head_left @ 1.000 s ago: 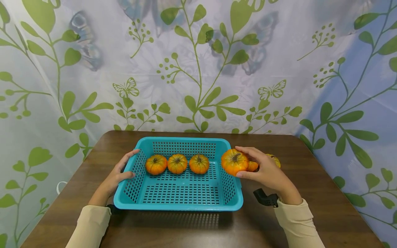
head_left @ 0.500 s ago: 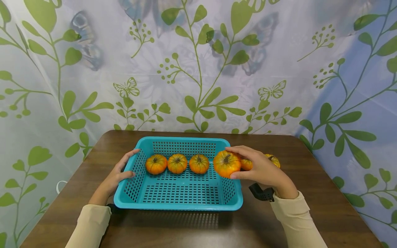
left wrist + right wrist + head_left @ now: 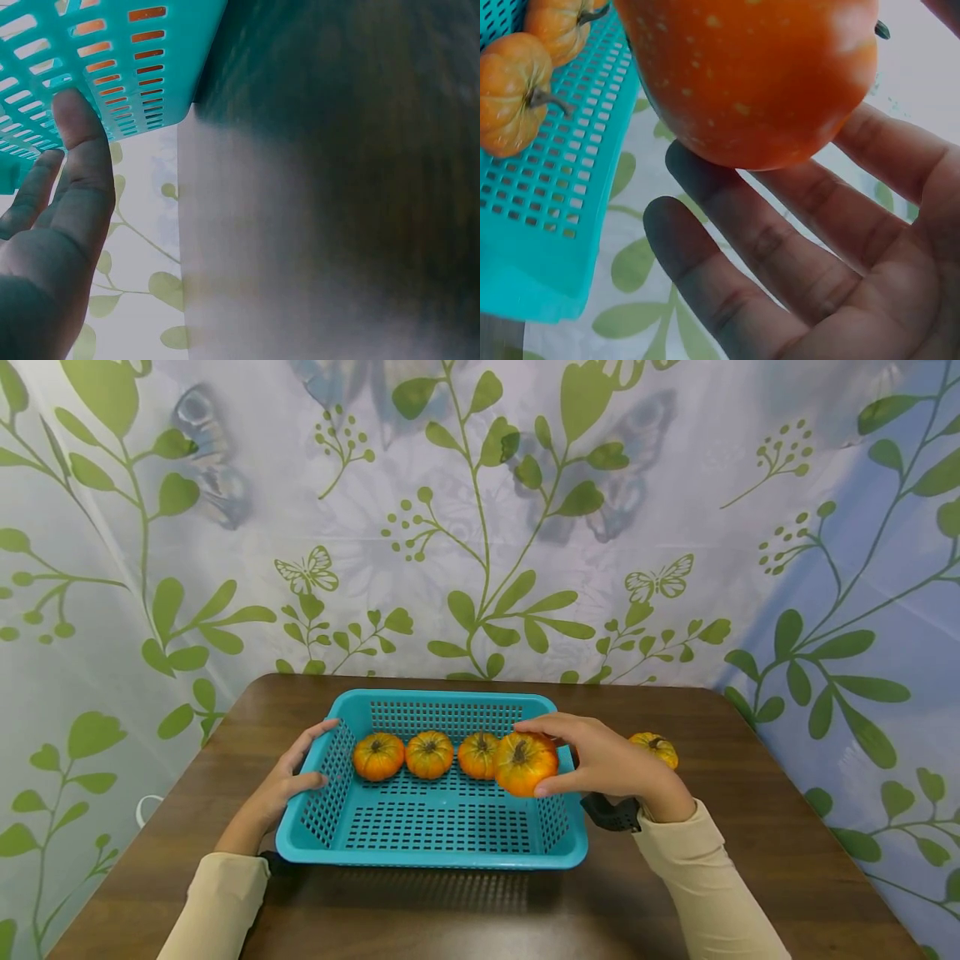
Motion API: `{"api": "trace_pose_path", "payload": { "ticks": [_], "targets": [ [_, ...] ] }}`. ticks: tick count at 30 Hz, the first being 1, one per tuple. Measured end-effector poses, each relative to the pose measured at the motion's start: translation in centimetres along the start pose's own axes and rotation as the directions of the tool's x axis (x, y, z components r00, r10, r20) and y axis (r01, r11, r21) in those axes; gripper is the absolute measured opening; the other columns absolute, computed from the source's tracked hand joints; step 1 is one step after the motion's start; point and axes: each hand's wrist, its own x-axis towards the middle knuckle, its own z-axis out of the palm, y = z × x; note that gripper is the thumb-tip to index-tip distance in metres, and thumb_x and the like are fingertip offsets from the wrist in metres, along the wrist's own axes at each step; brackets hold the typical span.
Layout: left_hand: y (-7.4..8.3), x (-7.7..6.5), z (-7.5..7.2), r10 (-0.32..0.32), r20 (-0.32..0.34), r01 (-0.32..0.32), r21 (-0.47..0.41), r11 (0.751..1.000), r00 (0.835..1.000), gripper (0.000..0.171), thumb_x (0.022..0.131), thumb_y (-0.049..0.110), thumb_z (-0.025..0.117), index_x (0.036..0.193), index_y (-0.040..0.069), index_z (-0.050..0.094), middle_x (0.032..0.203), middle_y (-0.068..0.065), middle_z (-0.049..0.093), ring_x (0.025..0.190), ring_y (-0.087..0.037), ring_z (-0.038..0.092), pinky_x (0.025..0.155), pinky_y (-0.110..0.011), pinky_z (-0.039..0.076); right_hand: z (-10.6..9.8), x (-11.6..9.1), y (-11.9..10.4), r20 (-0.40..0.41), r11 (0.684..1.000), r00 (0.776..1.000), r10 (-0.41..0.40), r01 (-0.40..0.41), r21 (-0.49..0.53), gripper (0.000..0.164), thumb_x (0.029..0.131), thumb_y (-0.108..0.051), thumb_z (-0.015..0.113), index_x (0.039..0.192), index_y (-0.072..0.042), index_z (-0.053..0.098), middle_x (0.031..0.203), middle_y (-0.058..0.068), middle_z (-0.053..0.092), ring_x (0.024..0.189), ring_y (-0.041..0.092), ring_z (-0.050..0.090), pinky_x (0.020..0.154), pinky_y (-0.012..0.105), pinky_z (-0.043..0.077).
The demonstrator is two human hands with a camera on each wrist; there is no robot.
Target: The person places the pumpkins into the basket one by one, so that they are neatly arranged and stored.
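Observation:
A turquoise perforated basket (image 3: 431, 861) sits on the table. In it, three small orange pumpkins stand in a row: a left one (image 3: 378, 757), a middle one (image 3: 428, 756) and a right one (image 3: 472, 755). My right hand (image 3: 611, 760) holds another pumpkin (image 3: 525, 767) over the basket's right part, overlapping the right one in the head view. The right wrist view shows fingers (image 3: 765, 232) under this pumpkin (image 3: 757, 82). At the basket's left side my left hand (image 3: 281, 785) grips the rim. Its fingers (image 3: 82, 150) lie against the perforated wall (image 3: 142, 45).
To the right of the basket, partly behind my right hand, a yellow-orange pumpkin (image 3: 656, 748) lies on the brown wooden table (image 3: 750, 827). A leaf-patterned curtain (image 3: 480, 527) hangs behind the table. Each wrist carries a black mount.
My right hand has carried its pumpkin leftward, from beside the basket's right rim to over the inside. An orange thing behind that hand is now hidden. The left hand and basket have stayed put.

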Motion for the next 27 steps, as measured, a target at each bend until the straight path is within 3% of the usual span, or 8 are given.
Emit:
{"api": "trace_pose_path", "payload": {
  "ticks": [6,13,20,27],
  "targets": [
    [0.0,0.0,-0.1,0.008,0.006,-0.008,-0.001,1.0,1.0,0.078,0.093,0.001,0.055,0.166,0.026,0.036,0.166,-0.036,0.02,0.123,-0.034,0.054,0.087,-0.038,0.06,0.4,1.3,-0.3,0.066,1.0,0.998,-0.013,0.014,-0.015,0.076,0.093,-0.027,0.087,0.154,0.002,0.055,0.15,0.019,0.06,0.127,0.033,0.062,0.102,0.056,0.054],
    [0.0,-0.1,0.0,0.009,0.007,-0.009,-0.016,1.0,1.0,0.079,0.093,0.0,0.055,0.165,0.027,0.037,0.166,-0.036,0.019,0.126,-0.043,0.05,0.087,-0.039,0.06,1.1,2.9,-0.7,0.139,0.999,0.989,-0.048,0.047,0.009,0.074,0.092,-0.026,0.088,0.153,0.001,0.056,0.148,0.017,0.061,0.126,0.031,0.061,0.104,0.055,0.053],
    [0.0,-0.1,0.0,0.01,0.006,-0.01,-0.011,1.0,1.0,0.078,0.094,0.001,0.055,0.165,0.027,0.037,0.166,-0.036,0.02,0.125,-0.041,0.051,0.087,-0.038,0.06,2.1,4.7,-0.6,0.196,0.995,0.978,-0.067,0.051,0.085,0.073,0.091,-0.021,0.089,0.153,0.0,0.057,0.143,0.013,0.064,0.124,0.025,0.063,0.108,0.042,0.053],
    [-0.1,0.0,0.0,0.009,0.005,-0.009,-0.011,1.0,1.0,0.079,0.093,0.001,0.055,0.165,0.026,0.037,0.167,-0.036,0.019,0.127,-0.048,0.049,0.087,-0.038,0.06,3.2,6.4,-0.2,0.24,0.988,0.966,-0.098,0.064,0.144,0.072,0.092,-0.018,0.087,0.153,0.003,0.055,0.147,0.015,0.062,0.128,0.026,0.063,0.112,0.039,0.05]
  ]
}}
